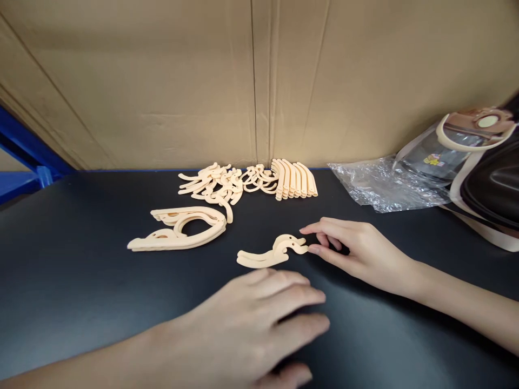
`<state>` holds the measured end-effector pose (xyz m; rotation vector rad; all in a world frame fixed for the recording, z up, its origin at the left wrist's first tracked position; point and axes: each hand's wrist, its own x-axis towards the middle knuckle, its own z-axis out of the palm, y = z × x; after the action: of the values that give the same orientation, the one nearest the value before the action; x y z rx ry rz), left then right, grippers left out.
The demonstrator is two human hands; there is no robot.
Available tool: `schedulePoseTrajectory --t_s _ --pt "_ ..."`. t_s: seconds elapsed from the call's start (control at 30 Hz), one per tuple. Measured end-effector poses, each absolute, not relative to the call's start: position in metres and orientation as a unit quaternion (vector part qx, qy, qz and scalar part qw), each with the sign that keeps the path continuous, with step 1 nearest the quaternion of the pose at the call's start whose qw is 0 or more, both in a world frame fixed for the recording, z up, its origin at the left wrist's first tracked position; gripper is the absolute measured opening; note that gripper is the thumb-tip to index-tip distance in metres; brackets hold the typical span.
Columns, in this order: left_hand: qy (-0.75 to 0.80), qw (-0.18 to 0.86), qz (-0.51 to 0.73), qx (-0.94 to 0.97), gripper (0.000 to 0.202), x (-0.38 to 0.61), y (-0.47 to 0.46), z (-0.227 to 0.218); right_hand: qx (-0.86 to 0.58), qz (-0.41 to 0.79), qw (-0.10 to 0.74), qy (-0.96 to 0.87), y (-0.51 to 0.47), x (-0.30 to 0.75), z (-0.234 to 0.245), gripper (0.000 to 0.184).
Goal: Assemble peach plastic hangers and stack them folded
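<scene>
My left hand [259, 319] lies flat on the black table [81, 302] near the front, fingers stretched out, holding nothing. My right hand [357, 248] rests on the table to the right, fingers loosely extended, its fingertips touching the end of a small stack of cream curved plastic pieces [270, 253]. To the left lies a larger stack of cream hanger-shaped pieces [178, 229]. Farther back sits a heap of loose cream hooks [219, 183] beside a neat row of curved strips [294, 178].
A cardboard wall [251, 81] closes the back of the table. Crumpled clear plastic [381, 183] and a transparent bag with a brown-rimmed item [466, 140] lie at the right. A blue metal frame [24, 156] shows at the left edge.
</scene>
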<state>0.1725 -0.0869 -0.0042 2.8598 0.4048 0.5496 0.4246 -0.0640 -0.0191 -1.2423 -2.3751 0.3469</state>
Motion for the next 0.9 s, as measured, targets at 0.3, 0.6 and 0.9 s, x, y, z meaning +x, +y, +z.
schedulePoseTrajectory --t_s 0.3,0.6,0.9 --pt "0.117 0.149 0.162 0.968 0.026 0.173 -0.089 -0.004 -0.492 0.096 0.22 -0.837 -0.053 0.423 -0.01 0.023" --pt "0.11 0.147 0.156 0.971 0.025 0.172 -0.087 -0.002 -0.497 -0.088 0.132 -0.853 0.019 0.382 0.04 0.022" --pt "0.101 0.142 0.144 0.974 0.026 0.171 -0.087 -0.002 -0.515 -0.067 0.081 -0.851 0.081 0.352 0.029 0.019"
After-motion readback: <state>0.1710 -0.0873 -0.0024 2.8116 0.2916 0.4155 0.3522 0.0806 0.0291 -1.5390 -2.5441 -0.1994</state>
